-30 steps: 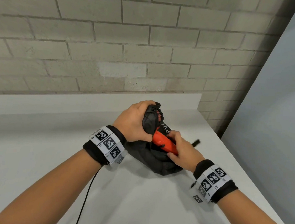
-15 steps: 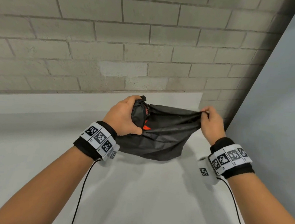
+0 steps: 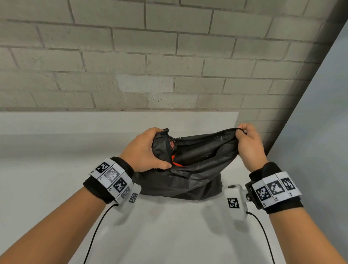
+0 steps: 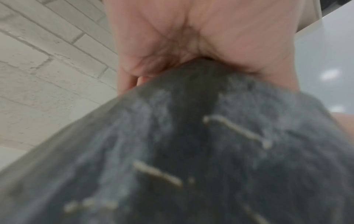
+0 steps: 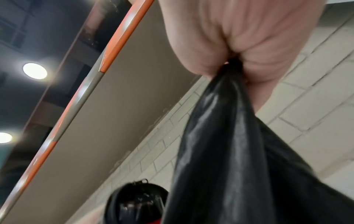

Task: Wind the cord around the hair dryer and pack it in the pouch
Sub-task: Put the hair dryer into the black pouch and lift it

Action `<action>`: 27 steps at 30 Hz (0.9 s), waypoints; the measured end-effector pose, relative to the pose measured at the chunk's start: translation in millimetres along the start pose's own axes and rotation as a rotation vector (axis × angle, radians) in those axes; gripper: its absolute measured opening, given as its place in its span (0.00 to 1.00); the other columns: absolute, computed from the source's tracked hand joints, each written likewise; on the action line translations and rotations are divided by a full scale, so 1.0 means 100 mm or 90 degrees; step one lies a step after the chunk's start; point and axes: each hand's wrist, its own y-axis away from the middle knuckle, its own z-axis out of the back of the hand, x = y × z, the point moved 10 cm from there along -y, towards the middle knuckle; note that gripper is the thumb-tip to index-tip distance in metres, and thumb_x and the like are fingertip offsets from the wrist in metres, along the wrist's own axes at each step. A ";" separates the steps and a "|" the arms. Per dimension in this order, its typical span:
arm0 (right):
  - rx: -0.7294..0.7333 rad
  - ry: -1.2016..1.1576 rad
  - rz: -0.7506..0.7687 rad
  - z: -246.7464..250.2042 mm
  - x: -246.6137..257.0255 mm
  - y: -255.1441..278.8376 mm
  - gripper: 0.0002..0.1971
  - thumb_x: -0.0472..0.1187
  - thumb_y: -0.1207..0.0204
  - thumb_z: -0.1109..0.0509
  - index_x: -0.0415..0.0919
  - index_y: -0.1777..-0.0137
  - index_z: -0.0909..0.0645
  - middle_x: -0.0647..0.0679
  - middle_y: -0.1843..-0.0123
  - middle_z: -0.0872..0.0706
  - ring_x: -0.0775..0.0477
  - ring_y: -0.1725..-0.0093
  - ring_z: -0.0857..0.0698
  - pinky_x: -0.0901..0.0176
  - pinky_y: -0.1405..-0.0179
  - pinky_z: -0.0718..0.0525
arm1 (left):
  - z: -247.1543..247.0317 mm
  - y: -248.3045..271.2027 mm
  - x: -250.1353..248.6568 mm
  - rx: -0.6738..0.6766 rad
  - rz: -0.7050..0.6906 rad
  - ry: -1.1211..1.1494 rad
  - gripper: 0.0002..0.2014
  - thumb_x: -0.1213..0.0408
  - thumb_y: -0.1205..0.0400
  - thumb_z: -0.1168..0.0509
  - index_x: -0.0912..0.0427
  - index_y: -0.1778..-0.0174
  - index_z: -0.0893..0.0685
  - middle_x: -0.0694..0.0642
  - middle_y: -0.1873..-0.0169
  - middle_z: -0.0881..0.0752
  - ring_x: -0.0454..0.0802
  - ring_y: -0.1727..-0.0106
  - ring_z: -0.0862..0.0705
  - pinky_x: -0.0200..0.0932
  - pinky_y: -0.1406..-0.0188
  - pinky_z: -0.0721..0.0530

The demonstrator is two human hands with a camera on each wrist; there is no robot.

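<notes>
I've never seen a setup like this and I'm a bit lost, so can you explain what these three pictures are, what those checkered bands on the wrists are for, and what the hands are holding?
No machine here: a person works with bare hands, wearing cameras. The wide picture comes from a head camera looking down at a white table. The other two come from small cameras strapped at each wrist, looking along the hand, so they show palm and fabric up close. What the checkered bands do, the pictures don't tell. The left hand grips one side of a black pouch, bunching the fabric. The right hand pinches the pouch's opposite edge, holding the mouth open. Inside, an orange hair dryer just peeks out. The pouch's bottom seems to rest on the table.
</notes>
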 end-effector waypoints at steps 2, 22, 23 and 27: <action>0.053 -0.015 0.023 -0.09 0.07 0.05 0.14 0.29 0.21 0.45 0.49 0.63 0.32 0.50 0.64 0.30 0.54 0.66 0.31 0.64 0.66 0.31 | 0.03 0.01 0.00 -0.011 0.001 0.040 0.33 0.50 0.45 0.19 0.50 0.47 0.24 0.51 0.49 0.16 0.49 0.49 0.17 0.47 0.47 0.17; 0.219 0.370 0.164 -0.09 0.19 0.19 0.05 0.34 0.27 0.29 0.41 0.53 0.17 0.49 0.60 0.22 0.56 0.63 0.25 0.85 0.63 0.29 | 0.61 0.06 0.60 -0.270 0.146 0.509 0.05 0.69 0.23 0.33 0.53 0.58 0.19 0.54 0.57 0.15 0.55 0.49 0.17 0.48 0.43 0.20; 0.184 0.345 0.176 -0.07 0.24 0.19 0.05 0.33 0.25 0.32 0.38 0.51 0.17 0.47 0.59 0.20 0.57 0.63 0.23 0.85 0.63 0.28 | 0.62 0.07 0.59 -0.271 0.147 0.509 0.05 0.69 0.23 0.33 0.53 0.58 0.19 0.54 0.58 0.15 0.54 0.50 0.17 0.48 0.44 0.19; 0.023 0.338 0.218 0.09 0.45 0.11 0.09 0.33 0.21 0.38 0.32 0.48 0.18 0.40 0.57 0.16 0.49 0.60 0.20 0.61 0.53 0.19 | 0.67 0.10 0.52 -0.268 0.123 0.479 0.06 0.70 0.24 0.31 0.53 0.60 0.18 0.52 0.59 0.15 0.47 0.55 0.16 0.43 0.46 0.18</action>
